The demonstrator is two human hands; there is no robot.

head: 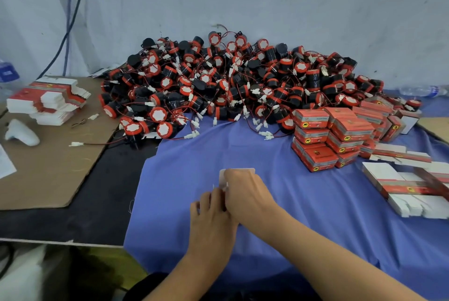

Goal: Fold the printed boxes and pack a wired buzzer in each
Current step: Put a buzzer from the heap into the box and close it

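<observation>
Both hands met on the blue cloth: the left hand pinched the near edge of a white box, and the right hand curled over its top. Beyond them lay the buzzer pile; folded boxes were stacked beyond and right of the right hand.

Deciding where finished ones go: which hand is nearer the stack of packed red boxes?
Right. The right hand sits down-left of the packed red boxes; the left hand is beside it, farther left and nearer the person. Both grip a white box.
</observation>
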